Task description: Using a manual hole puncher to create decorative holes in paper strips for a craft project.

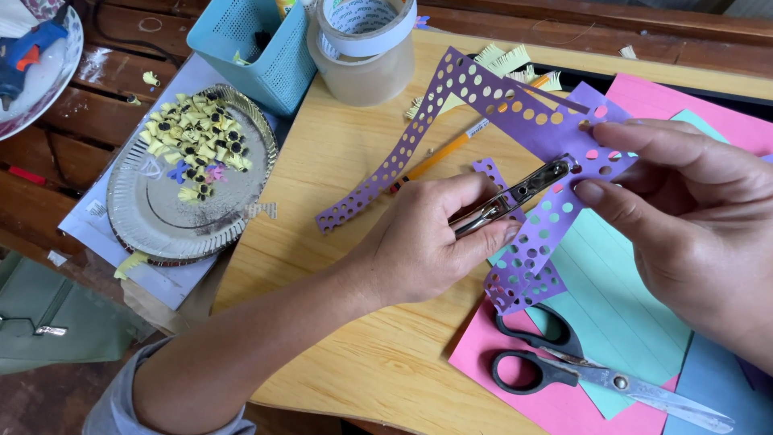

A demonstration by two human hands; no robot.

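Fingers of the left hand point(435, 242) squeeze a metal hole punch point(511, 197) at centre frame; right hand point(692, 209) pinches the purple punched paper point(531, 121). Scissors point(580, 370) lie below, tape rolls point(362, 48) above, table point(346, 161) bare leftward.

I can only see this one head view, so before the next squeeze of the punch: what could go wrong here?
1. The purple paper strip is already riddled with holes; another punch close to one may tear the thin bridges between them.
2. The right hand pinches the strip right beside the hole punch held in the left hand, so a fingertip could get nipped.
3. The scissors lie open just below the strip; its hanging end might snag there.
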